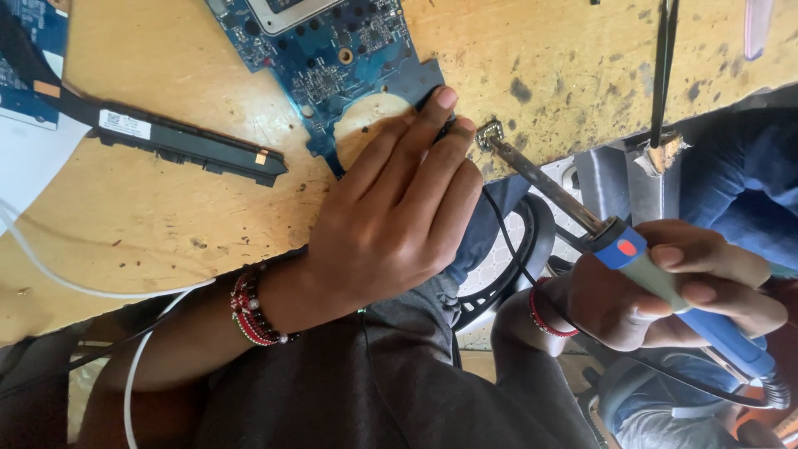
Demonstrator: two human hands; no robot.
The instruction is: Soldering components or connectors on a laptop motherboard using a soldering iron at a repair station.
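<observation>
My left hand (pixel 397 208) lies across the edge of a worn wooden table (pixel 150 216), its fingertips pinching a thin dark tool against the corner of a blue circuit board (pixel 332 58). Beside those fingertips sits a small metal part (pixel 490 133). My right hand (pixel 665 287) grips the blue handle of a soldering iron (pixel 632 249), whose metal tip reaches up to touch that small part. Red bead bracelets circle both wrists.
A long black flat component (pixel 179 141) with a white label lies left of the board. A second blue board (pixel 29 58) pokes in at the top left. White cable (pixel 83 287) and black cable (pixel 507 249) trail off the table edge. A black rod (pixel 662 75) stands at the upper right.
</observation>
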